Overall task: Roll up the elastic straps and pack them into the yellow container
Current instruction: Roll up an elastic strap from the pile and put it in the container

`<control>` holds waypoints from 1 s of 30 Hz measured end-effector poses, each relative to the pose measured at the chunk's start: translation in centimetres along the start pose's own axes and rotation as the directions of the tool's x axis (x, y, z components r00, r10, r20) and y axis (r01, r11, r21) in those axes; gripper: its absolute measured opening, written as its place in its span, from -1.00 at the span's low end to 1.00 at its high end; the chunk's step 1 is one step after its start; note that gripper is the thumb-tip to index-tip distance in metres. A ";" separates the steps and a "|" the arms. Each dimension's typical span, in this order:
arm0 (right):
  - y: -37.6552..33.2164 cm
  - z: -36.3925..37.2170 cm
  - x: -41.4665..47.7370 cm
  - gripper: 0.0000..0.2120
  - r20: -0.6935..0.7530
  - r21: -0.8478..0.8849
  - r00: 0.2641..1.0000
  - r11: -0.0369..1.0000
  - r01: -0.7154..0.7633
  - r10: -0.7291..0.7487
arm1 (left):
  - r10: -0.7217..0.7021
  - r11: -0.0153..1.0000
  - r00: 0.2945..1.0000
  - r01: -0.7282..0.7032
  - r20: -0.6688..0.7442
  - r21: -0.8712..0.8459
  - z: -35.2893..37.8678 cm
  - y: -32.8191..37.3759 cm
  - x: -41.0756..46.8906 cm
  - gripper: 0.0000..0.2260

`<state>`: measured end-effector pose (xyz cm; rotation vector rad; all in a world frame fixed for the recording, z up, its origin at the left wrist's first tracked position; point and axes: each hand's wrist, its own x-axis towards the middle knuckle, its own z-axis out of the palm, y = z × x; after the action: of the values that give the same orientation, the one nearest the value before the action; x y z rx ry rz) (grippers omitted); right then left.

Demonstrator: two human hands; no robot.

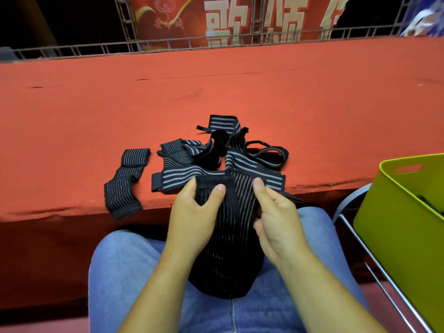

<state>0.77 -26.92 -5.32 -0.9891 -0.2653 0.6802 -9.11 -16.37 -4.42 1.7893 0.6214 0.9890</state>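
Our left hand (194,212) and right hand (276,219) pinch the top edge of the striped elastic strap (231,239), its length draped below the grip; we should roll squarely and tightly; the yellow container (394,212) sits right of the grip.

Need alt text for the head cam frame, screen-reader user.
A person's left hand and right hand pinch the top end of a wide black elastic strap that drapes over their lap at the red table edge. A pile of striped straps lies on the table just beyond, a single strap to its left, the yellow container at far right.
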 end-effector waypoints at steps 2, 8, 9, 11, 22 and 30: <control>0.1 -0.2 0.0 -0.70 -0.031 -0.023 0.999 1.000 0.013 -0.014 | 0.053 0.996 0.996 -0.048 -0.076 0.073 -0.1 -0.1 0.0 -0.93; 2.0 0.6 -0.2 -0.70 0.016 -0.099 0.998 0.993 0.063 -0.062 | 0.196 0.945 0.980 -0.181 -0.029 0.272 1.1 -0.2 0.3 -0.83; 2.2 0.7 -0.3 -0.72 0.026 -0.102 0.997 0.992 0.068 -0.066 | 0.176 0.951 0.984 -0.173 0.009 0.256 1.4 -0.2 0.1 -0.82; 2.3 0.9 -0.2 -0.73 0.040 -0.115 0.995 0.989 0.093 -0.088 | 0.125 0.968 0.988 -0.142 0.093 0.208 1.7 -0.3 -0.3 -0.83; 1.0 0.5 -0.3 -0.72 0.035 -0.065 0.998 0.996 0.063 -0.061 | 0.071 0.993 0.991 -0.081 0.111 0.090 0.9 -0.3 -0.2 -0.57; 0.2 -0.4 0.5 -0.66 0.038 -0.024 0.998 0.999 0.044 -0.043 | 0.126 0.985 0.990 -0.131 0.058 0.112 -0.1 -0.5 0.6 -0.92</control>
<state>1.27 -26.76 -5.79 -0.9925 -0.3278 0.6574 -8.88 -15.67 -4.70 1.9711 0.5467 1.0084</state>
